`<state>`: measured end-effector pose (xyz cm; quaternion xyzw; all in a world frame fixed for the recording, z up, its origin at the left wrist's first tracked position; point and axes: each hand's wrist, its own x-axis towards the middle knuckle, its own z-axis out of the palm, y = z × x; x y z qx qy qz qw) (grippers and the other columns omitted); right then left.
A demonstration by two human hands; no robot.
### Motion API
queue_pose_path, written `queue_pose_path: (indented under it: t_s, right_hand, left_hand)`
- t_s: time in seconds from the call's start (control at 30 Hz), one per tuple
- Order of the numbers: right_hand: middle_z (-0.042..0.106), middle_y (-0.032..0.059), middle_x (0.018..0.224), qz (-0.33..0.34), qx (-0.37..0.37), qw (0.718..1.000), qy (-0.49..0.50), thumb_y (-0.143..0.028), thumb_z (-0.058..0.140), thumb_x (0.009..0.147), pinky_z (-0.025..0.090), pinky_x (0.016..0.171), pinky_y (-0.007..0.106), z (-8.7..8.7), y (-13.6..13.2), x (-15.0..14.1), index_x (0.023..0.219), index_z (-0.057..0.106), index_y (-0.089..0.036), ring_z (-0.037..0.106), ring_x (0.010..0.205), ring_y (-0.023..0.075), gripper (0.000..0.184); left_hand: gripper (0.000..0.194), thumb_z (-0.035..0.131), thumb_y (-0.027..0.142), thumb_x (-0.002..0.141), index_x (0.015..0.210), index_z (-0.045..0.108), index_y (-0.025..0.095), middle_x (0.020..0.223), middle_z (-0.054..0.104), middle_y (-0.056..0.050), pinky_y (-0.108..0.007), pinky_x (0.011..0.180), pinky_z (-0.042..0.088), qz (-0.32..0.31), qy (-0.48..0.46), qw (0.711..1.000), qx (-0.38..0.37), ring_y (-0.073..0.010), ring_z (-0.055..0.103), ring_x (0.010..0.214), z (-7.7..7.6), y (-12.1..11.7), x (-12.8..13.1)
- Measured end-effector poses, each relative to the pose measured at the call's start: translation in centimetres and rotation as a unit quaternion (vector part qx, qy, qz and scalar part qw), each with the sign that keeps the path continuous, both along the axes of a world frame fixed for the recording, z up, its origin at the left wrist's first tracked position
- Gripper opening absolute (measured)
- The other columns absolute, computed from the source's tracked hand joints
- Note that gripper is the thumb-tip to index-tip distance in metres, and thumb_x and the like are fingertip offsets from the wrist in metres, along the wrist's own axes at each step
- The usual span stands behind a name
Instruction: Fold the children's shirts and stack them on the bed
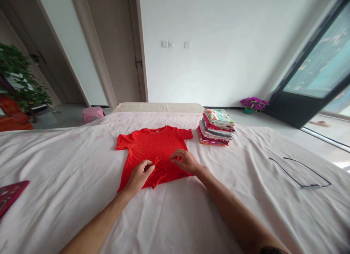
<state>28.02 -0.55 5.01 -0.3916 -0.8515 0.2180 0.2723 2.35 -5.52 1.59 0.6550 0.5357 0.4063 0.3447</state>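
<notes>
A red short-sleeved shirt (153,139) lies spread out on the pale bedsheet, its neckline away from me. Loose strips of red fabric (158,179) gather near its lower front edge. My left hand (140,175) is closed on the shirt's lower part, pinching red cloth between thumb and fingers; a small fold stands up beside the fingertips. Over the right half of the shirt, my right hand (186,161) has its fingers curled toward the thumb. What it holds, if anything, I cannot make out against the red.
A stack of folded cloths (216,128) stands right of the shirt. Eyeglasses (306,177) lie farther right on the bedsheet (175,221). At the left edge is a dark pink flat item (12,195). Beyond are a pink stool (93,114) and purple flowers (253,104).
</notes>
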Motion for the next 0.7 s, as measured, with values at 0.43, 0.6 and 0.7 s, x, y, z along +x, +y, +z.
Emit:
queue_pose_path:
  t_s: [0.43, 0.6, 0.7]
  right_hand:
    - [0.072, 0.001, 0.093, 0.091, -0.024, 0.992, -0.087, -0.033, 0.061, 0.094, 0.042, 0.073, 0.022, -0.6, -2.3, -5.2, 0.096, 0.075, -0.024, 0.061, 0.082, 0.0142, 0.017]
    - [0.072, 0.0014, 0.091, 0.063, -0.013, 0.99, -0.121, -0.037, 0.067, 0.089, 0.037, 0.064, 0.022, -0.7, -2.4, -5.9, 0.092, 0.074, -0.023, 0.061, 0.08, 0.0146, 0.015]
    - [0.072, 0.0019, 0.087, 0.023, -0.036, 0.991, -0.123, -0.042, 0.071, 0.084, 0.035, 0.061, 0.023, -0.9, -2.3, -6.2, 0.089, 0.073, -0.022, 0.061, 0.075, 0.0147, 0.02]
  left_hand:
    - [0.033, 0.059, 0.049, 0.085, 0.093, 0.064, 0.017, 0.089, 0.067, -0.002, -0.028, 0.08, 0.048, -0.047, -0.12, 0.989, -0.07, -0.0165, 0.06, 0.084, 1.0, 0.3, -0.8]
    - [0.033, 0.059, 0.046, 0.086, 0.101, 0.063, 0.017, 0.096, 0.068, -0.004, -0.032, 0.086, 0.05, -0.053, -0.123, 0.989, -0.057, -0.0184, 0.063, 0.091, 1.3, 0.5, -0.7]
    - [0.023, 0.058, 0.038, 0.086, 0.097, 0.063, 0.018, 0.096, 0.069, -0.005, -0.034, 0.086, 0.05, -0.038, -0.027, 0.999, -0.004, -0.0191, 0.064, 0.09, 1.0, 0.5, -0.1]
